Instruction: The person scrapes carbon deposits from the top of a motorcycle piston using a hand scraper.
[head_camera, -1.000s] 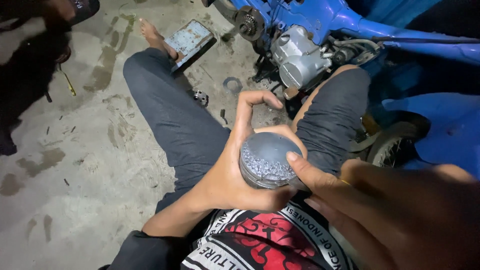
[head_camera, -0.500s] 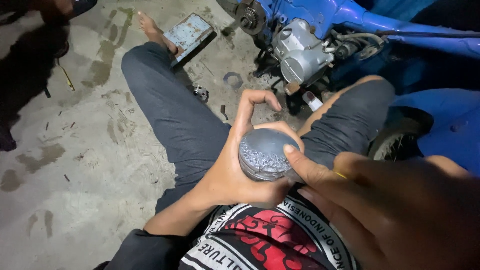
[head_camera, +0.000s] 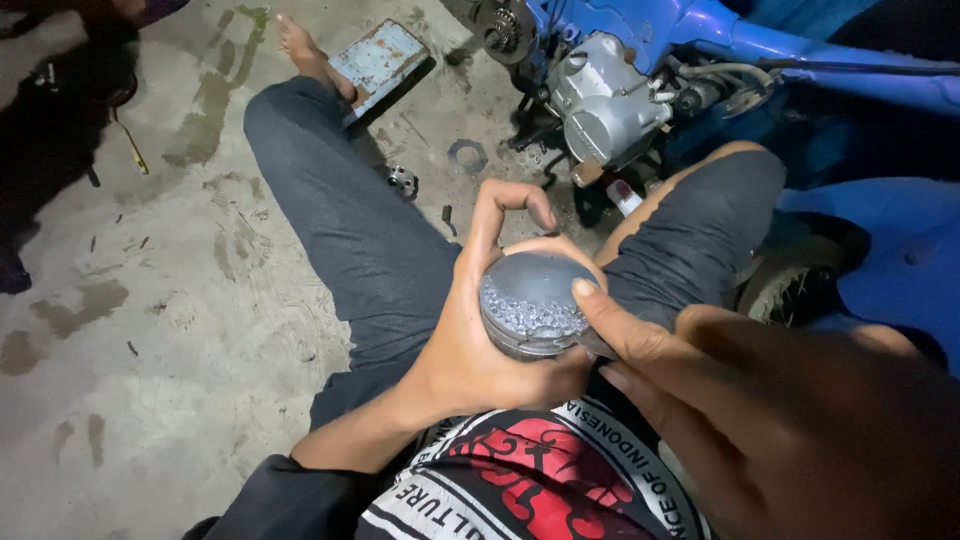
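A single head-worn view looks steeply down from the seated person's own eyes, close over the lap and hands at 6 o'clock. It faces toward the concrete floor (head_camera: 150, 330) at 9 and the blue motorcycle (head_camera: 700, 40) at 1 o'clock.

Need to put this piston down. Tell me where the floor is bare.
Bare concrete floor lies left of the left leg, short of the dark clutter at the left edge. Crowded: between the legs, where a ring and a small metal part lie before the engine. The left hand holds the piston.
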